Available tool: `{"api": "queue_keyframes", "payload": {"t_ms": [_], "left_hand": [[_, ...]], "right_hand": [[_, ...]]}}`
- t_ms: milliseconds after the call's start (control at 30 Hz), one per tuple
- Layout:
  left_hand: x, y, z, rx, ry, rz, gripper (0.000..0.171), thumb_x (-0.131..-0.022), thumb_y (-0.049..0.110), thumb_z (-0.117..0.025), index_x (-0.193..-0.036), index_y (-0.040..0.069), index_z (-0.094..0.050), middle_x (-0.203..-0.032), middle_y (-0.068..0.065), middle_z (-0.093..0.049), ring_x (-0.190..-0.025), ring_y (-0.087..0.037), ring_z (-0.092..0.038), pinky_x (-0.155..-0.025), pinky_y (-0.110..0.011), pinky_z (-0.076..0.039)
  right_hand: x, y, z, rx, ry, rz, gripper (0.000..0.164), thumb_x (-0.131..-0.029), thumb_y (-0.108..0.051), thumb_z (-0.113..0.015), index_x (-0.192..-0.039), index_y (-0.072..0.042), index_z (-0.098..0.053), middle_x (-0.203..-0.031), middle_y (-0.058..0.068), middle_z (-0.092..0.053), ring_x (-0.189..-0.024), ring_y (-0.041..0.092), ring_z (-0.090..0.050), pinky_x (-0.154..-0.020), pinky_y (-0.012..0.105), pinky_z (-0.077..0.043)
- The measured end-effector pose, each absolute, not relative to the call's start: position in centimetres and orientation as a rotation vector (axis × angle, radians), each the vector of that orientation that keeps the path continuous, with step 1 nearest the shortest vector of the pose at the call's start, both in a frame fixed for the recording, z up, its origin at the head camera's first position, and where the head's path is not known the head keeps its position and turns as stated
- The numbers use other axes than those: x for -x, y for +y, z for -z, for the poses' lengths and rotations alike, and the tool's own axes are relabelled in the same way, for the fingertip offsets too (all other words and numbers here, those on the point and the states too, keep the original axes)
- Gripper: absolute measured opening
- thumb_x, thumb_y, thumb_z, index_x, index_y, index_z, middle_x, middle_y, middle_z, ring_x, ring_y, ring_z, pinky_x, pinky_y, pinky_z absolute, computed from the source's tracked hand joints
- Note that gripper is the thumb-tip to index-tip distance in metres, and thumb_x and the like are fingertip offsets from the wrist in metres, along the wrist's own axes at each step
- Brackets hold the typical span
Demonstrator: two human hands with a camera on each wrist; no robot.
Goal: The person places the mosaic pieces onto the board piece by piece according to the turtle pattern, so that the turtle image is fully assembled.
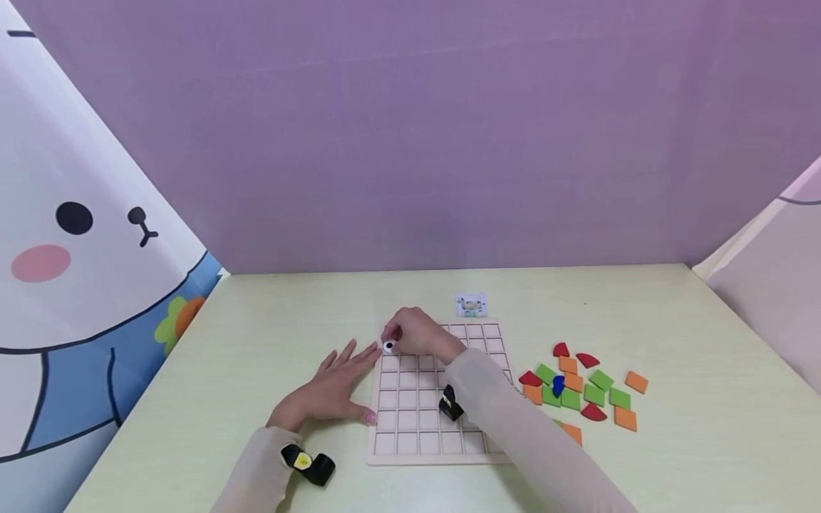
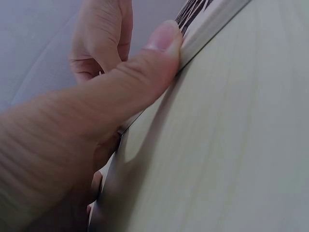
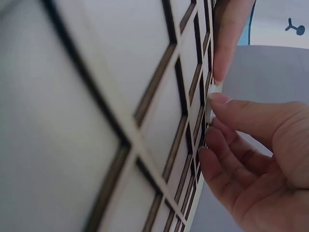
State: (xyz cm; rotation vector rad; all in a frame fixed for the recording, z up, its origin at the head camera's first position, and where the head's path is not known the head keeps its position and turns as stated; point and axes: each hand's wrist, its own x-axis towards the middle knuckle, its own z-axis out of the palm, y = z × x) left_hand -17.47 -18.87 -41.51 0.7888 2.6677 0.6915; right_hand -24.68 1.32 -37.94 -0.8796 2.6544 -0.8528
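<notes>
A pale wooden grid board (image 1: 436,460) lies on the table, divided into square cells. At its far left corner my right hand (image 1: 420,333) pinches a small white piece with a black dot (image 1: 388,347) between thumb and fingers. From the right wrist, that piece shows edge-on as a thin white sliver (image 3: 210,108) at the board's surface. My left hand (image 1: 335,388) is spread beside the board's left edge, fingertips close to the white piece. Its thumb (image 2: 157,53) rests against the board's side in the left wrist view.
Right of the board lie loose flat pieces: green tiles (image 1: 569,399), orange tiles (image 1: 637,382), red wedge shapes (image 1: 594,412) and a blue piece (image 1: 559,385). A small printed picture card (image 1: 471,305) lies beyond the board's far edge. A purple panel (image 1: 449,142) stands behind the table.
</notes>
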Motion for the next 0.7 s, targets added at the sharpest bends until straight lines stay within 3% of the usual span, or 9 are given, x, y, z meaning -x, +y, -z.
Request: {"api": "queue_keyframes", "payload": {"t_ms": [267, 700], "left_hand": [[17.4, -18.8, 41.5, -0.784, 2.675, -0.695, 0.11, -0.07, 0.056, -0.076, -0.152, 0.009, -0.021, -0.16, -0.01, -0.017, -0.146, -0.042, 0.001, -0.114, -0.064, 0.0], [17.3, -18.7, 41.3, -0.798, 2.69, -0.678, 0.109, -0.07, 0.057, -0.075, -0.152, 0.01, -0.022, -0.159, -0.01, -0.018, -0.146, -0.044, -0.001, -0.113, -0.065, -0.002]], "right_hand": [[24.3, 2.9, 37.3, 0.851, 2.63, 0.906, 0.02, -0.078, 0.003, -0.071, -0.097, -0.004, -0.073, -0.091, 0.005, -0.07, -0.082, 0.013, -0.06, -0.079, 0.027, -0.052], [21.9, 8.5, 36.6, 0.827, 2.622, 0.981, 0.02, -0.081, 0.001, -0.07, -0.101, -0.003, -0.07, -0.097, 0.009, -0.07, -0.083, 0.013, -0.06, -0.074, 0.027, -0.052]]}}
